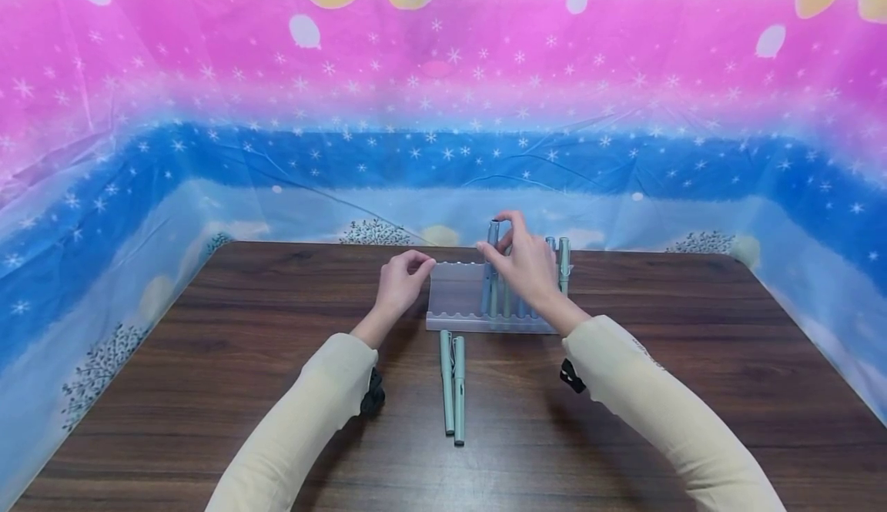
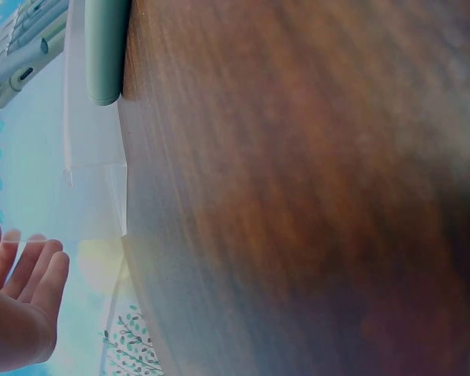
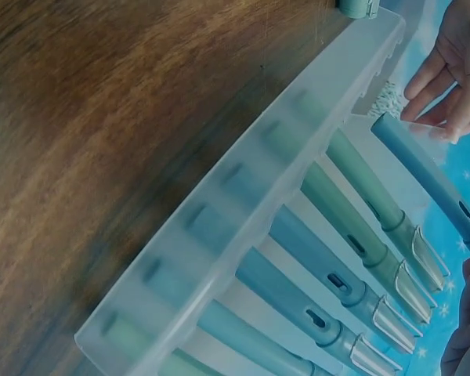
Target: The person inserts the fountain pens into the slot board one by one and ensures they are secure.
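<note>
"What have you got?"
"My right hand pinches a blue pen by its top, at the rack beside other pens"
"And your left?"
"My left hand pinches the rack's edge"

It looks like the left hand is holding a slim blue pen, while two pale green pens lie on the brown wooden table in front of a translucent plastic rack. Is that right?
Not quite: the head view shows the right hand holding the slim blue pen. The two pale green pens do lie on the brown wooden table in front of the translucent plastic rack.
</note>
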Motion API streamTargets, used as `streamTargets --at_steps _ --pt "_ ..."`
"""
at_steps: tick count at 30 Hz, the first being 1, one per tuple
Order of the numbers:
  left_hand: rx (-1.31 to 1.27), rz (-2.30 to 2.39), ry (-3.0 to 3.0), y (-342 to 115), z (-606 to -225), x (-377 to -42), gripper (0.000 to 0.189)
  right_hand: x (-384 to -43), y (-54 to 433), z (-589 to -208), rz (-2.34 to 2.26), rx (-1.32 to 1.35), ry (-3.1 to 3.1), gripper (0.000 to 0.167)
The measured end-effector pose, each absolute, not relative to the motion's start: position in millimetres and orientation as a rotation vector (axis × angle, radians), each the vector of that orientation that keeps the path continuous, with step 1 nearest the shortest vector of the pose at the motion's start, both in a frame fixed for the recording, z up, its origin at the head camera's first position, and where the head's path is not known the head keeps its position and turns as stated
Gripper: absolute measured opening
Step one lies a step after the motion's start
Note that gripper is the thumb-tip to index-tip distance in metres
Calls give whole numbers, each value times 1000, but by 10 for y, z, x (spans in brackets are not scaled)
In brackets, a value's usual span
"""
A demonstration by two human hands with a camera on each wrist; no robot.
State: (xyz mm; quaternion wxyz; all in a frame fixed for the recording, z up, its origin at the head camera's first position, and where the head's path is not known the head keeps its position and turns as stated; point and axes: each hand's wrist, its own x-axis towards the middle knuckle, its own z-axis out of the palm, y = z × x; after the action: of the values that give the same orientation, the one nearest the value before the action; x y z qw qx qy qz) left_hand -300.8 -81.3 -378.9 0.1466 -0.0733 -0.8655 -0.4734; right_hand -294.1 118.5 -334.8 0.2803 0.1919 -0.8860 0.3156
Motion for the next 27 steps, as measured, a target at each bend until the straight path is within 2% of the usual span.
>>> streamTargets --at_steps 27 --pt "-218 -1366 -2488 -812 -3797 -3008 20 -2928 1082 -3567 723 554 -2407 45"
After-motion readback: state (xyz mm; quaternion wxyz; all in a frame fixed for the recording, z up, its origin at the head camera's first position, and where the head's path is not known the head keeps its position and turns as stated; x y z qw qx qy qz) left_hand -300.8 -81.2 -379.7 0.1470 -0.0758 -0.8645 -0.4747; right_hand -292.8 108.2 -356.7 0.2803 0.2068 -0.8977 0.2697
